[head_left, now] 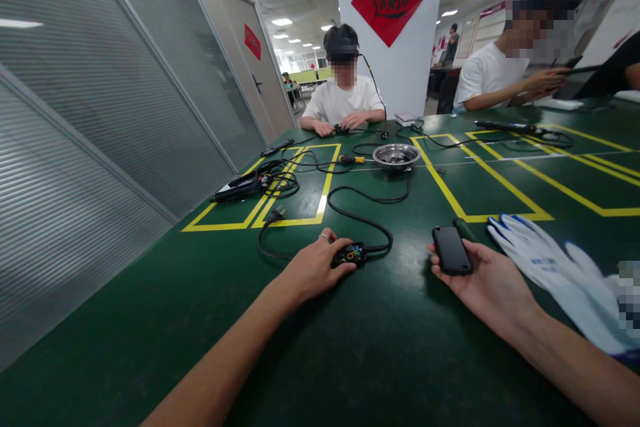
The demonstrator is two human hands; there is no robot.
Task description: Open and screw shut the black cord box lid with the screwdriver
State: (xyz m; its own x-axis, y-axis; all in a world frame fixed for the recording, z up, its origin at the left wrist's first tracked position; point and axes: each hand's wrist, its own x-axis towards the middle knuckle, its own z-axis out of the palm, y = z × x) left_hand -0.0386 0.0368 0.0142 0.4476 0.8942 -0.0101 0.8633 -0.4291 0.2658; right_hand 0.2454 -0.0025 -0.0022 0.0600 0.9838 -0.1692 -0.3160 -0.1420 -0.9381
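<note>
Inspected a dark green surface marked with yellow tape, beside a glazed partition. Found the left hand partly curled, with thumb and fingers closed about one end of a small opened device with exposed electronics, flat on the surface, joined to a black cable. Could not see that device's covered end. Found the right hand palm up, half closed, holding a black rectangular piece, underside hidden. Noted a dark green object behind that piece, partly blocked and unidentifiable. Noted white gloves at right, partly masked by pixelation and cut off by the edge. Could not make out the contents of a metal bowl near a yellow-handled screwdriver. Observed a person opposite, both hands at a dark item too small to identify.
</note>
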